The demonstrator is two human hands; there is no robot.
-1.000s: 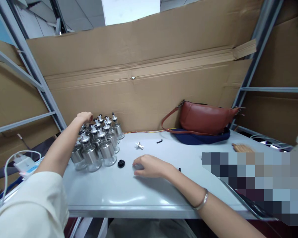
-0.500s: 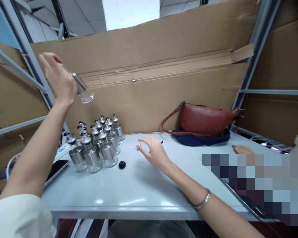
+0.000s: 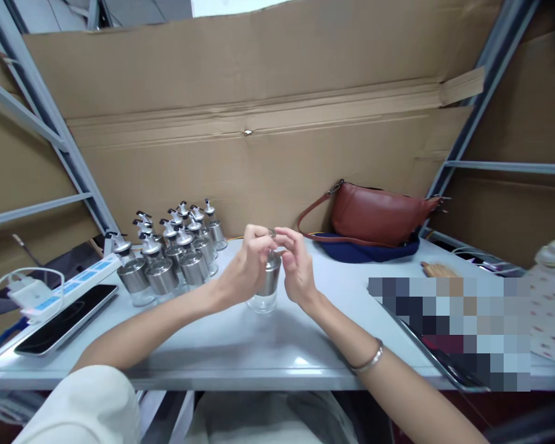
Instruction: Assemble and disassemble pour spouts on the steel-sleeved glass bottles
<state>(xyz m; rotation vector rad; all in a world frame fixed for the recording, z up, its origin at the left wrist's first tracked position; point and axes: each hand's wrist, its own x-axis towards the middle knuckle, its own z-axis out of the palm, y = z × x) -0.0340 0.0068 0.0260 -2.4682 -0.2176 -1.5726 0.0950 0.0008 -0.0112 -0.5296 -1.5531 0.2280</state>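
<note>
Both hands meet over the middle of the bench (image 3: 240, 351). Left hand (image 3: 245, 271) wraps the upper part of a small glass bottle (image 3: 264, 290) with a steel sleeve, its fingers curled closed around the bottle's shoulder and top. Right hand (image 3: 298, 268) comes in from the other side, thumb and fingertips pinched together at the bottle's mouth, touching the left fingers; whatever small part sits between those fingertips is too hidden to make out. The bottle stands upright, its clear base at or just above the bench top, roughly midway between the near and far edges. A metal bangle (image 3: 367, 359) circles the right wrist.

Toward the far left corner stands a cluster of finished bottles (image 3: 171, 259), each with a steel sleeve and a spout cap, packed touching one another in rows; I cannot count them surely. Near the left edge lie a dark phone (image 3: 65, 320) and, just beside it, a white power strip (image 3: 69, 290) with a plugged charger. At the far edge, right of centre, a brown leather bag (image 3: 379, 213) rests on a navy cloth (image 3: 370, 250), against the cardboard backing (image 3: 259, 92).
</note>
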